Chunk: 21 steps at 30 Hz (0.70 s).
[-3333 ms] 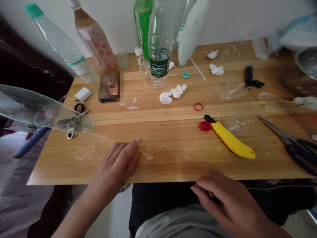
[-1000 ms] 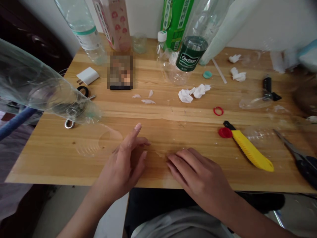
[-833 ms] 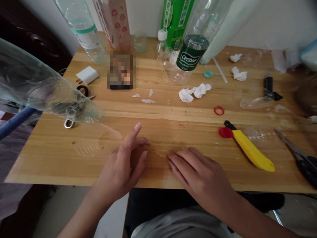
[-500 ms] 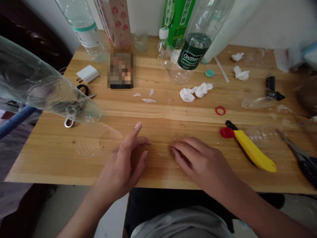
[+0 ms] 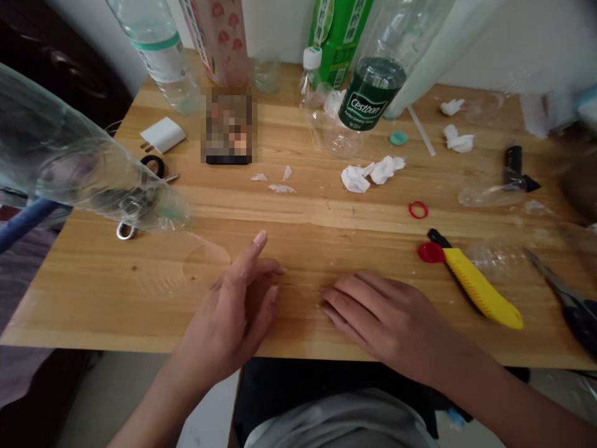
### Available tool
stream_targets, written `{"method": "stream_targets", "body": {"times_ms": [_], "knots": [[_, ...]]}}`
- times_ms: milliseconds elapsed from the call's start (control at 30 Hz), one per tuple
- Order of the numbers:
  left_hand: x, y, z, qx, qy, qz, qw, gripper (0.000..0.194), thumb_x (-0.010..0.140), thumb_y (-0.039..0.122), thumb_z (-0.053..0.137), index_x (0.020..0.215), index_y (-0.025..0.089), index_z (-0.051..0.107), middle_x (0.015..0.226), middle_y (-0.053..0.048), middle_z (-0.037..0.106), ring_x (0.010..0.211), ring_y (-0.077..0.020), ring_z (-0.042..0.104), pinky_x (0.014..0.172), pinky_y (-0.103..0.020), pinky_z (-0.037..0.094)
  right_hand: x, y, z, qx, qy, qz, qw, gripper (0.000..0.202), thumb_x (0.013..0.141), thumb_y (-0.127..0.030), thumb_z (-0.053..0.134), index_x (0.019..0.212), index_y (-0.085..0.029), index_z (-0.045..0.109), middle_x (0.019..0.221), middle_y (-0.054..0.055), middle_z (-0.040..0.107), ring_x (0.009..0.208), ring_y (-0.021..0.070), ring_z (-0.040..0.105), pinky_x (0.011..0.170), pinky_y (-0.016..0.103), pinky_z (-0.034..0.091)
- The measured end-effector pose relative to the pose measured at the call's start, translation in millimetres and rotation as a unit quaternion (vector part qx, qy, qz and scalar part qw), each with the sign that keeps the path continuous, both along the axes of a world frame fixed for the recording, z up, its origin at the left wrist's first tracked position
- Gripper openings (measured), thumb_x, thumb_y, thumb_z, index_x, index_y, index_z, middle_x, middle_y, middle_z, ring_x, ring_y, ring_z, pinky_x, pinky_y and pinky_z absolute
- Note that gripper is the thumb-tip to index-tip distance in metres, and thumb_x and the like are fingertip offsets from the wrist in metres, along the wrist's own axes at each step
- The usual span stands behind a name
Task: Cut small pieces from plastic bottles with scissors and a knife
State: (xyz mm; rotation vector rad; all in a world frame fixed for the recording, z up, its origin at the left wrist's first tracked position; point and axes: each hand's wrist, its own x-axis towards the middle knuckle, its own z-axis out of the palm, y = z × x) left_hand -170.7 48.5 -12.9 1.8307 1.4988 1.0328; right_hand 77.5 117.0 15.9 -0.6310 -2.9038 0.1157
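Note:
My left hand [image 5: 236,305] rests on its side near the front of the wooden table [image 5: 289,227], fingers apart and nothing in it. A curved piece of clear plastic [image 5: 181,264] lies just left of it. My right hand [image 5: 377,311] is palm down at the table's front, its fingers pressed together with the tips on the wood; whatever may be under them is hidden. To its right are a yellow-handled cutter [image 5: 485,289], a red cap [image 5: 431,252] and a red ring [image 5: 418,210].
Crumpled tissue [image 5: 355,178] and plastic scraps [image 5: 282,188] lie mid-table. Behind stand a Cestbon bottle [image 5: 366,102], a small white-capped bottle [image 5: 310,74] and a pink bottle [image 5: 224,46]. A large clear bottle [image 5: 88,165] slants in from the left. Scissors [image 5: 566,295] lie far right.
My right hand has moved slightly toward the table's front edge, and its fingers have drawn closer together. My left hand has hardly moved. The view has shifted a little.

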Motion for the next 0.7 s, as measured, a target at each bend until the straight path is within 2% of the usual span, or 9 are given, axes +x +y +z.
{"method": "stream_targets", "body": {"times_ms": [200,400,533,700], "knots": [[-1,-1,0.1,-0.008,0.006,0.004,1.000,0.082,0.093,0.010,0.054,0.158,0.031,0.009,0.118,-0.008,0.065,0.107,-0.0205,0.064,0.094,-0.041,0.057,3,3,-3.1,0.021,-0.021,0.021,0.999,0.024,0.092,-0.016,0.061,0.115,-0.012,0.067,0.102,0.007,0.069,0.091,0.0237,0.062,0.072,0.038,0.054],[0,-1,1.7,-0.005,0.004,0.005,1.000,0.083,0.092,0.010,0.055,0.158,0.031,0.008,0.118,-0.008,0.065,0.107,-0.0203,0.064,0.095,-0.041,0.056,-3,2,4.6,0.031,-0.011,0.036,0.999,0.030,0.095,-0.009,0.045,0.114,-0.008,0.069,0.097,0.009,0.070,0.084,0.0242,0.062,0.065,0.038,0.053],[0,-1,1.0,-0.004,-0.004,0.003,1.000,0.083,0.092,0.009,0.054,0.158,0.030,0.009,0.118,-0.008,0.065,0.106,-0.0197,0.064,0.094,-0.039,0.056,-5,3,5.8,0.042,-0.004,0.037,0.998,0.032,0.096,-0.008,0.041,0.108,-0.009,0.070,0.094,0.009,0.071,0.082,0.0236,0.062,0.063,0.037,0.052],[-1,-1,0.7,-0.004,-0.005,0.001,1.000,0.083,0.092,0.009,0.054,0.158,0.031,0.008,0.117,-0.008,0.065,0.105,-0.0192,0.064,0.095,-0.039,0.055,-5,4,4.3,0.036,-0.016,0.037,0.999,0.026,0.095,-0.009,0.047,0.108,-0.010,0.069,0.095,0.009,0.070,0.083,0.0230,0.062,0.066,0.037,0.052]]}}
